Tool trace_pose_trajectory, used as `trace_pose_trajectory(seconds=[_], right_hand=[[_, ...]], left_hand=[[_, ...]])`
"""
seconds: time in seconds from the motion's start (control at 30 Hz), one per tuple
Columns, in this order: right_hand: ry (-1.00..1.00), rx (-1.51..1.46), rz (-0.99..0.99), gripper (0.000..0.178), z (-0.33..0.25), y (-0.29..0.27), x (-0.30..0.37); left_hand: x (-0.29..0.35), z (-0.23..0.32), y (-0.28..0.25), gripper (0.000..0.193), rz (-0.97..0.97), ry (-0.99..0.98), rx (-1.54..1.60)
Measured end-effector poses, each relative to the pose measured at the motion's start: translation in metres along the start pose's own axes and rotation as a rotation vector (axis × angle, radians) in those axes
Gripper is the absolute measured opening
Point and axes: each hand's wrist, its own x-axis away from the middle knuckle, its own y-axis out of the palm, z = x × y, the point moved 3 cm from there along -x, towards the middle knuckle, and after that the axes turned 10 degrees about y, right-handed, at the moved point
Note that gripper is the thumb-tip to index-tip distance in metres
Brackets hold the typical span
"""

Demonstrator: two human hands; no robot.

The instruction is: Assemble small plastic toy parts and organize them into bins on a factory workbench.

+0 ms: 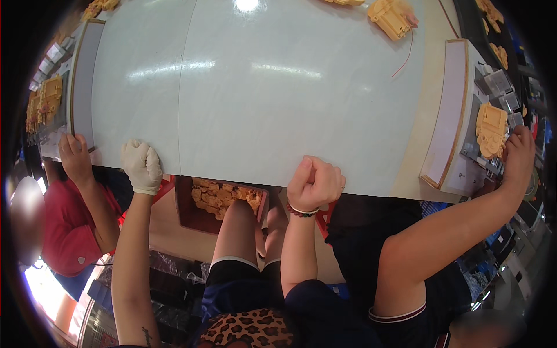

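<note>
My left hand [141, 166], in a white glove, is closed in a fist at the near edge of the pale table [243, 116]. Nothing shows in its fingers. To its right, my bare right hand [315, 183] also rests as a fist on that edge, with a beaded bracelet [302, 212] round the wrist. No object can be seen in it either. The tabletop stretches away in front of both fists. Below the edge, between my forearms, a dark red bin [189, 216] holds many yellow plastic parts [223, 196].
At the far right of the table lies a yellow plastic housing [390, 18] with a thin wire. A co-worker's hand [518, 152] touches a yellow part [491, 129] on the right-hand fixture. Another person's hand [75, 156] is by the left-hand fixture [82, 75].
</note>
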Motion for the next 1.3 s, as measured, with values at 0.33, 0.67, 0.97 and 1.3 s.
trace_pose_trajectory(seconds=[0.33, 0.67, 0.97, 1.3], right_hand=[[-0.03, 0.019, 0.004, 0.019, 0.0019, -0.0002, -0.0006], [-0.017, 0.009, 0.024, 0.02, 0.0018, 0.0015, -0.0003], [0.003, 0.001, 0.004, 0.02, 0.0015, 0.0006, 0.0014], [0.0, 0.013, -0.009, 0.02, 0.0012, 0.0004, 0.0013]], left_hand=[[-0.002, 0.0025, 0.0003, 0.026, 0.008, 0.006, 0.014], [0.0006, -0.001, 0.001, 0.024, -0.002, 0.007, -0.008], [0.0018, -0.0019, -0.0005, 0.024, 0.004, -0.015, -0.028], [0.0004, -0.0015, -0.0004, 0.025, -0.005, 0.015, -0.011]])
